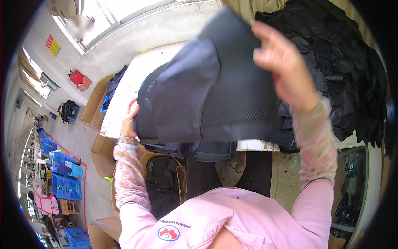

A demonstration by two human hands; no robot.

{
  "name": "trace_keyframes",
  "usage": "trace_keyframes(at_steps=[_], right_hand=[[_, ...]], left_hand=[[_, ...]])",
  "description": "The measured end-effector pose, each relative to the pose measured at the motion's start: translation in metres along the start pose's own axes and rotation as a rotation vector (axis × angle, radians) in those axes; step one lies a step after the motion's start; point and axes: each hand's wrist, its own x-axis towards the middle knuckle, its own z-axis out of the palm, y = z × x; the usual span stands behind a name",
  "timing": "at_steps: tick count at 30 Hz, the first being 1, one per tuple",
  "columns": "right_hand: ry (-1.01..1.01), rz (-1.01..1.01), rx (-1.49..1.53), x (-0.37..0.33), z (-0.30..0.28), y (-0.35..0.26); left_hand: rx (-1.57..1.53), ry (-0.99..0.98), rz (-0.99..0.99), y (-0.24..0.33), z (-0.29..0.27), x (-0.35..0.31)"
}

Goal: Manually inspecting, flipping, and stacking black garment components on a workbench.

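Note:
I hold a dark navy and black backpack up over a white table. My left hand grips its lower left edge at the table's near side. Raised high, my right hand clasps the pack's upper right edge. The pack is blurred and hides most of the tabletop. More dark fabric hangs below it at the table's front edge.
A big heap of black fabric pieces lies to the right. A cardboard box with a black backpack stands by my legs on the left. More boxes and blue crates are further left.

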Motion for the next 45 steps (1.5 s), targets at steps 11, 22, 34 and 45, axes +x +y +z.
trace_keyframes(at_steps=[11,22,34,45], right_hand=[[0.240,0.675,-0.289,-0.175,-0.018,0.273],[0.070,0.256,-0.897,-0.144,-0.093,0.233],[0.158,0.063,-1.763,-0.124,-0.214,0.133],[0.100,-0.455,-1.606,-0.048,-0.110,-0.006]], left_hand=[[1.765,0.470,0.484,-0.070,0.002,0.035],[1.398,-0.617,0.188,-0.189,0.120,-0.034],[1.347,-0.617,0.153,-0.175,0.132,-0.039],[0.693,-0.672,0.581,-0.085,0.300,-0.043]])
